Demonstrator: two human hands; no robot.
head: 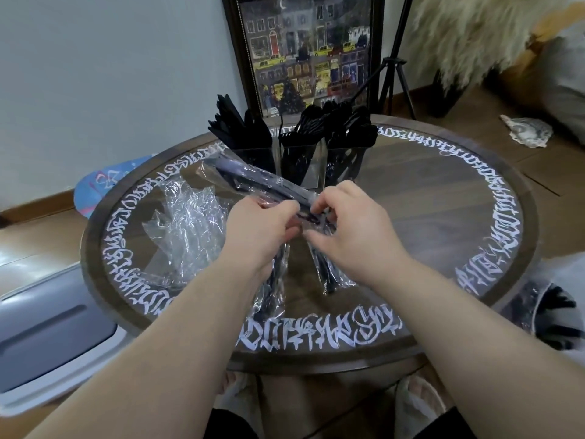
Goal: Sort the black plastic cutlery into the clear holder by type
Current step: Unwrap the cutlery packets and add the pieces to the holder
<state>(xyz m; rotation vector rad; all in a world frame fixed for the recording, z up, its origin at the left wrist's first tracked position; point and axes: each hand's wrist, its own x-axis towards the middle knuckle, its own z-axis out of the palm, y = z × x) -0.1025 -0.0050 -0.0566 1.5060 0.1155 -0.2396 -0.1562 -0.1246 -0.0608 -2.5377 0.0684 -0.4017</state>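
Cutlery pack [253, 182]: light, stiff inside slippery film. Your left hand [259, 229] and right hand [351, 229] both pinch its near end; hold there.

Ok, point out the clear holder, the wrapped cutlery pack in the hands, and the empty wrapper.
clear holder [316, 172], head view, front wall.
wrapped cutlery pack [253, 177], head view, mid-length.
empty wrapper [193, 217], head view, crumpled middle.

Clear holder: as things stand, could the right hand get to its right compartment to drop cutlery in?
Probably yes. The clear holder stands just beyond the right hand with nothing between them, but both that hand and the left hand grip a wrapped cutlery pack.
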